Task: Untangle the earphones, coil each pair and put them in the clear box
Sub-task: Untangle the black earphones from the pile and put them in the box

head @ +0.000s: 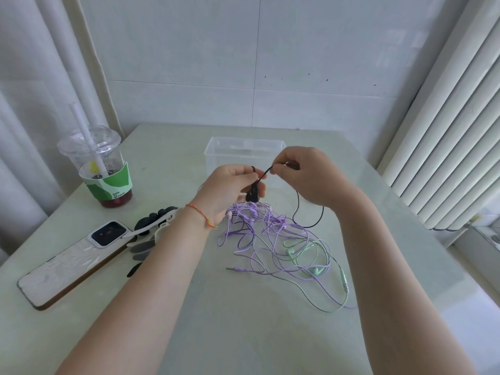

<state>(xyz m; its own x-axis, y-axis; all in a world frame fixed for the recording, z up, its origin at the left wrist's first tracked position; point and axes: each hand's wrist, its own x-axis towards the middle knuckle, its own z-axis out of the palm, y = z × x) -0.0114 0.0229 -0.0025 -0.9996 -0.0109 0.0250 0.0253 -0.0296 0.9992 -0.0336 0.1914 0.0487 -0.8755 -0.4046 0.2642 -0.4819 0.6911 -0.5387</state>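
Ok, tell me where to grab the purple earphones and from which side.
Take the purple earphones by the jack plug. It lies flat on the table, sticking out left of the tangle with bare surface around it, so a pinch from the left or above probably reaches it without snagging the green earphones.

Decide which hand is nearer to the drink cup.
Left. The left hand is right of the drink cup, holding the black earphones; the right hand lies farther right.
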